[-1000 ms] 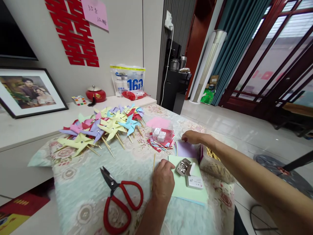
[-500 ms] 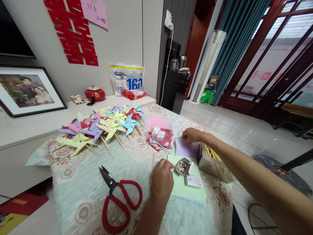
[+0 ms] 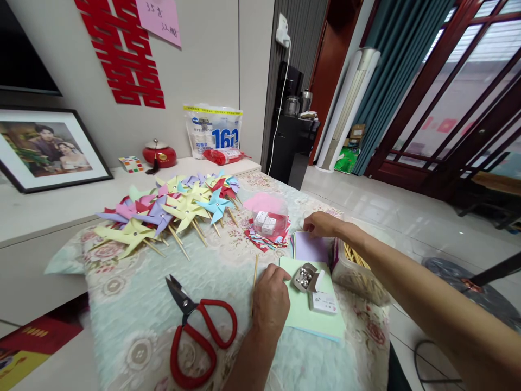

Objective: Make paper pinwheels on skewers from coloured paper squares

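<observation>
Floral tablecloth (image 3: pixel 116 312) covers the work surface, with a glossy tiled floor (image 3: pixel 370 198) beyond its right side. The left hand (image 3: pixel 271 298) rests fingers bent, one fingertip at the left edge of a light green paper stack (image 3: pixel 297 315); a slim wooden stick (image 3: pixel 255 270) lies along its outer side, and I cannot tell whether it is gripped. The right hand (image 3: pixel 321 224) reaches across to the far edge of a purple paper sheet (image 3: pixel 310 248), fingers curled down; whether they pinch it is hidden.

On the green stack sit an opened small box of silvery metal fasteners (image 3: pixel 303 278) and, just beside it, a closed white box (image 3: pixel 323 303). A clear plastic tub of sticks (image 3: pixel 360 277) stands right of the papers, partly behind the right forearm.

Left of the left hand lie red-handled scissors (image 3: pixel 186 307), blades pointing away. Farther out, small white boxes (image 3: pixel 264 223) in clear plastic rest over coloured paper scraps (image 3: pixel 260 242), near pink paper (image 3: pixel 262 202). Paper pinwheels (image 3: pixel 186 210) on sticks are heaped at far left. Behind them, a pale cabinet (image 3: pixel 30 222) bears a framed photo (image 3: pixel 46 149), a lidded red jar (image 3: pixel 160 157) and a bag marked 160 (image 3: pixel 209 130).
</observation>
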Demonstrator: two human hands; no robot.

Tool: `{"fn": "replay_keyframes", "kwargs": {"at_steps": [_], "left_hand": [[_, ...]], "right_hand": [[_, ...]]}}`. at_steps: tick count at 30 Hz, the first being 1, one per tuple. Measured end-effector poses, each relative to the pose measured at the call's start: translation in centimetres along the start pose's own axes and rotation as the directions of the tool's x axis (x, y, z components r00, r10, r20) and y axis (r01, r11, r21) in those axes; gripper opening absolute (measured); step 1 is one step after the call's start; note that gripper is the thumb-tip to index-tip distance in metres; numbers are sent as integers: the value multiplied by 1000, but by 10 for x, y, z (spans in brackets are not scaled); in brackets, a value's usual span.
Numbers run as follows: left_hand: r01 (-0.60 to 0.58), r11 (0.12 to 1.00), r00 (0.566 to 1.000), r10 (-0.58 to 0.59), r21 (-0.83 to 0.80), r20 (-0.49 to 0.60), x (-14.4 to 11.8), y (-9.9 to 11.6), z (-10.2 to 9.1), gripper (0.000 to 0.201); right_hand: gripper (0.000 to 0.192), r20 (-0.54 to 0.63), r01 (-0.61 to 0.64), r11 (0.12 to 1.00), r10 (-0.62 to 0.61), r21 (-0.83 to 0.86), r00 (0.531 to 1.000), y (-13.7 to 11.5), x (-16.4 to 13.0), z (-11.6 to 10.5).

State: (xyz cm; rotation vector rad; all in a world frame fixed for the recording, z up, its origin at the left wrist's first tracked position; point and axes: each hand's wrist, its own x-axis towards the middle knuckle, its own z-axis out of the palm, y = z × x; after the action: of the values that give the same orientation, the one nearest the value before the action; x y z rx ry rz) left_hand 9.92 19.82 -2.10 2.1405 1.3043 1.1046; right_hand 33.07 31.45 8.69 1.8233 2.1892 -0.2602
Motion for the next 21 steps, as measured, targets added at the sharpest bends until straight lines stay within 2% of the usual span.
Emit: {"fn": "replay_keyframes", "kwargs": {"at_steps": [7, 13, 21], "left_hand": [[5, 1000, 1000, -5, 1, 0, 0, 1, -1, 36], [-10, 1000, 1000, 10, -2, -12, 0, 2, -1, 36], [-11, 1000, 1000, 11, 4, -14, 0, 2, -2, 36]], "right_hand": [[28, -48, -3, 1000, 3, 10, 999, -1, -5, -1], [31, -57, -35, 999, 35, -3, 998, -7, -8, -2], [32, -56, -15, 1000, 14, -10, 998, -6, -8, -2]]}}
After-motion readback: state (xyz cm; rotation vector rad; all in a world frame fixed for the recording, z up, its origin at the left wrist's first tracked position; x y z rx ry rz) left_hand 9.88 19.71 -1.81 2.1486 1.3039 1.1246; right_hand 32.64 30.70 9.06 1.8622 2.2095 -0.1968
